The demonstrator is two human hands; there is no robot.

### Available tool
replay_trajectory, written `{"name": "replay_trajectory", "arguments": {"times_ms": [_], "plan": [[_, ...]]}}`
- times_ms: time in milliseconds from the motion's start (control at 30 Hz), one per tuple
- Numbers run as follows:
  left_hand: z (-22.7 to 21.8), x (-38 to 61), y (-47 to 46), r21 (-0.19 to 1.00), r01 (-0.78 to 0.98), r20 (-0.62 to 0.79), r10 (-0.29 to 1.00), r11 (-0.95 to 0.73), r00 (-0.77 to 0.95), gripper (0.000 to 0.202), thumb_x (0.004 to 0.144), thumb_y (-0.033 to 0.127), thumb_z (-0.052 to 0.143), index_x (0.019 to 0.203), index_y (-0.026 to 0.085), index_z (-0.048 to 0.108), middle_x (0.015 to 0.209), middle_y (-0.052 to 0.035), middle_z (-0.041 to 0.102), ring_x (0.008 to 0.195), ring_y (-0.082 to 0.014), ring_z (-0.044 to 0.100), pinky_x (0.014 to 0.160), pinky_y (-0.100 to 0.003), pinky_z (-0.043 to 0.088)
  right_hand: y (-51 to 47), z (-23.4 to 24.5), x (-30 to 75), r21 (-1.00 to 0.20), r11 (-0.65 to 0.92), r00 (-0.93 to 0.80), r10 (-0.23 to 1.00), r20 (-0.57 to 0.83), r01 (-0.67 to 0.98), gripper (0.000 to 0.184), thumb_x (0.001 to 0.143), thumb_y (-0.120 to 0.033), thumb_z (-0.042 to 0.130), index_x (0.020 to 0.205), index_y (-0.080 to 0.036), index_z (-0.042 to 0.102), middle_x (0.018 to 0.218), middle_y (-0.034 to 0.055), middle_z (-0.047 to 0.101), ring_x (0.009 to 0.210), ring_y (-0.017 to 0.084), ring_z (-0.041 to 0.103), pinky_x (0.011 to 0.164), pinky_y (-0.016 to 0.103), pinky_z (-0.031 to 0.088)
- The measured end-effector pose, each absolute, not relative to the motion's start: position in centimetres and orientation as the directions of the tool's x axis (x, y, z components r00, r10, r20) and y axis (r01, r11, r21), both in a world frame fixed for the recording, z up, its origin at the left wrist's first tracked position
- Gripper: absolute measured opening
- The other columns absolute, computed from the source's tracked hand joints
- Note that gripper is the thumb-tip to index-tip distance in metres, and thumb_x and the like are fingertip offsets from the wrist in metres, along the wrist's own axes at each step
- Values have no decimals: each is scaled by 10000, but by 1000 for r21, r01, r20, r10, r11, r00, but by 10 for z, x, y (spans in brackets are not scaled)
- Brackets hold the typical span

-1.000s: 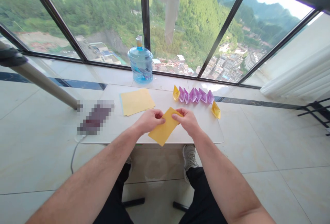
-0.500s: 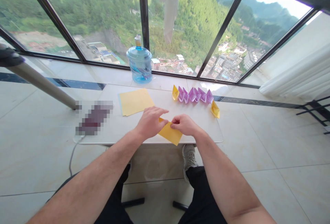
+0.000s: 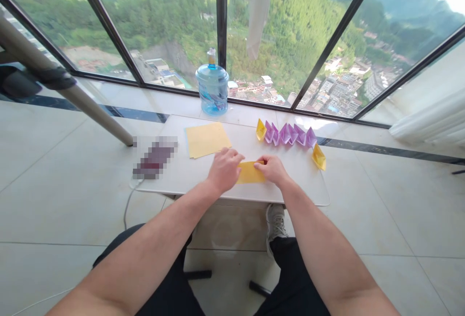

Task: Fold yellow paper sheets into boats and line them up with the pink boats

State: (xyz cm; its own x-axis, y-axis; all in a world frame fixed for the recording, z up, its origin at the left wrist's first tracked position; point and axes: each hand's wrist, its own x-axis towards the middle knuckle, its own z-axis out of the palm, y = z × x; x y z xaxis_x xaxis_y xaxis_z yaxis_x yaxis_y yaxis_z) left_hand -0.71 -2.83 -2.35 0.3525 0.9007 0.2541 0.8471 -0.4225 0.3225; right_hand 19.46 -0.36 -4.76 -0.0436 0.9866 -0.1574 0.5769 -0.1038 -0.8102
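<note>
A folded sheet of yellow paper (image 3: 251, 173) lies level across the front of the white table, its long sides running left to right. My left hand (image 3: 224, 166) closes on its left end, fingers bent and partly covering the edge. At the other end, my right hand (image 3: 273, 168) pinches the upper right corner between thumb and fingers. Behind my left hand is a small stack of flat yellow sheets (image 3: 207, 139), with a blue edge showing at its left.
Folded purple paper boats (image 3: 286, 134) stand in a row at the back right, with a yellow boat (image 3: 260, 130) at the left end and another yellow boat (image 3: 318, 157) nearer. A blue water jug (image 3: 212, 90) stands behind the table (image 3: 174, 170). A blurred-out object (image 3: 154, 158) lies left.
The yellow paper has turned from slanted to level and moved up off the table's front edge. My left hand has gone from spread fingers to holding its left end. The view has shifted left.
</note>
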Motion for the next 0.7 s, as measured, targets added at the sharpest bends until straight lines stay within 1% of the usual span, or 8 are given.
{"name": "replay_trajectory", "arguments": {"times_ms": [67,133,233,333,433,567,700], "plan": [[-30,-3,-31,311,793,193,852,-523,487,274,842,154,572,1067,196,723,1052,-101,682,1049,-258,589,963,-401,465,-2,-49,191,-758,-54,-50,992,-114,650,162,726,-336,635,761,-189,693,678,-10,662,641,145,584,571,239,405],[-35,-1,-30,344,784,113,852,-516,511,280,862,159,544,1076,180,725,1016,-107,676,1013,-250,601,955,-385,479,-2,-49,187,-696,-19,-46,996,-75,718,156,746,-330,630,792,-201,707,710,-2,686,662,155,599,600,254,412],[-40,-2,-27,364,788,67,858,-496,509,274,868,201,557,1085,188,724,1033,-104,662,1035,-257,592,966,-386,478,-5,-49,181,-602,10,-22,1000,-13,798,147,761,-320,641,840,-221,715,771,16,716,716,179,627,664,280,437],[-42,-5,-26,350,784,75,849,-513,523,253,873,226,561,1071,198,716,1044,-95,645,1030,-257,577,960,-387,478,-8,-51,176,-555,51,-28,998,49,830,124,764,-303,653,850,-237,713,802,16,730,759,193,645,716,294,461],[-43,-5,-28,330,777,106,838,-537,535,251,887,221,545,1087,187,694,1067,-102,635,1013,-254,563,965,-397,467,-11,-55,176,-565,132,-79,990,116,815,113,781,-265,642,860,-241,719,857,13,740,813,197,661,773,303,483],[-47,-3,-32,316,793,127,852,-520,508,256,913,233,518,1110,174,670,1072,-110,625,1031,-257,543,981,-407,451,-17,-62,179,-573,266,-156,960,235,775,191,809,-182,617,938,-229,749,950,36,739,906,199,664,875,315,492],[-49,-1,-33,326,802,147,865,-501,480,269,917,227,504,1129,164,657,1079,-116,620,1049,-267,527,982,-421,448,-23,-66,182,-528,361,-229,926,300,768,260,858,-144,586,1020,-233,767,1000,53,741,963,206,651,912,315,492]]}}
